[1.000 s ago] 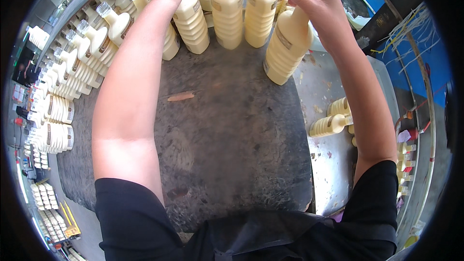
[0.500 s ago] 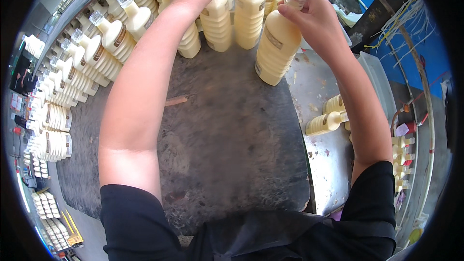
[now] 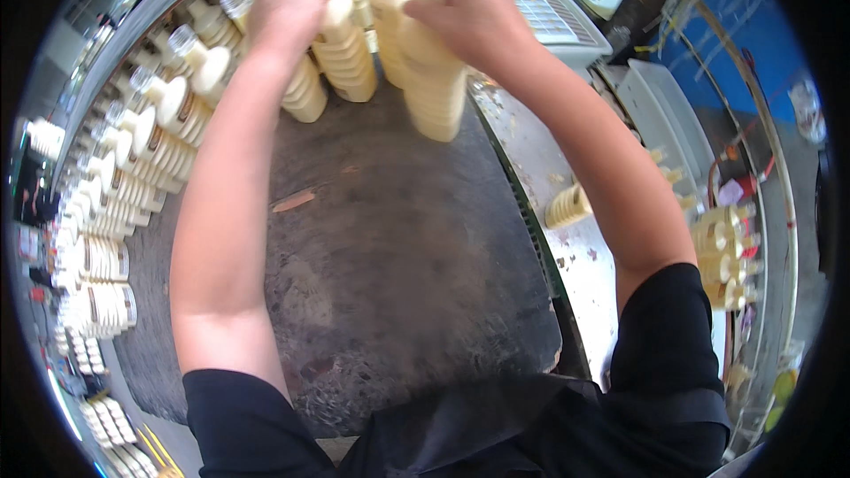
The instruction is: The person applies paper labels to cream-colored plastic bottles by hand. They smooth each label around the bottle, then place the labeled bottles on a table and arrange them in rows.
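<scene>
My right hand (image 3: 465, 9) is closed round the neck of a ridged, cream-coloured bottle (image 3: 434, 88), blurred by motion, at the far right of the dark worktop (image 3: 398, 257). Just left of it, another cream bottle (image 3: 388, 22) stands close by and partly hidden. My left hand (image 3: 288, 13) reaches over the far rows with thumb and fingers apart, beside the clear, uncapped neck of a standing bottle (image 3: 350, 62). One more bottle (image 3: 305, 93) shows below that hand, partly covered by the wrist.
Rows of similar bottles (image 3: 168, 106) line the left and far edges. Right of the worktop runs a metal surface (image 3: 575, 265) with a lying bottle (image 3: 568, 206). Beyond are a white rack-topped container (image 3: 549, 18), a clear plastic bin (image 3: 668, 111) and several more bottles (image 3: 722, 252).
The view has shifted, so the scene sits further left. My right hand has brought its bottle leftward, nearer the standing row. My left hand's fingers have spread from the bottle neck.
</scene>
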Tool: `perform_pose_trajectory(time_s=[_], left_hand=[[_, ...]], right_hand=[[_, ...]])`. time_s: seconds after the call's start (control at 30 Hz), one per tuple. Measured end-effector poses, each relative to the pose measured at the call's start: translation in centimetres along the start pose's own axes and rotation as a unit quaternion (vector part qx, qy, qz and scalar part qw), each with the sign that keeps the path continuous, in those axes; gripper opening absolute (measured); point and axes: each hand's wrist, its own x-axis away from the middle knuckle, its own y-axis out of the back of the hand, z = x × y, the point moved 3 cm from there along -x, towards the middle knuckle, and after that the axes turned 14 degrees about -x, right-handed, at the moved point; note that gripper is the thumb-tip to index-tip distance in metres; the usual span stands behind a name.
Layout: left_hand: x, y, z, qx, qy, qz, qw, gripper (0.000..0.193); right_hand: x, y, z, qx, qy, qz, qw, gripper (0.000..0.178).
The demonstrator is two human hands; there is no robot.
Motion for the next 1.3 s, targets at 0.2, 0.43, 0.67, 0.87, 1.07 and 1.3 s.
perform_pose_trajectory(time_s=[0.2,0.43,0.67,0.87,1.07,1.3], left_hand=[[3.9,4.7,-3.5,0.221,-0.064,-0.106,0.967,0.062],[14.6,7.1,-16.4,0.286,-0.202,-0.037,0.936,0.044],[22.5,0.6,-30.3,0.256,-0.311,0.235,0.885,0.057],[27.7,-11.6,-37.7,0.122,-0.388,0.363,0.838,0.082],[33.0,-20.3,-38.2,0.241,-0.083,0.429,0.866,0.026],[29.3,-23.4,-41.8,0.216,-0.085,0.206,0.951,0.047]], right_hand=[[3.2,1.1,0.5,-0.083,-0.026,0.006,0.996,0.076],[24.0,9.8,-3.8,-0.079,-0.095,-0.113,0.986,0.055],[39.6,31.4,-16.4,0.321,-0.243,-0.335,0.852,0.061],[40.5,39.3,-28.5,0.293,-0.345,-0.333,0.827,0.061],[42.1,38.1,-30.1,0.094,-0.386,-0.366,0.842,0.034],[40.3,35.8,-28.8,0.104,-0.265,-0.413,0.865,0.042]])
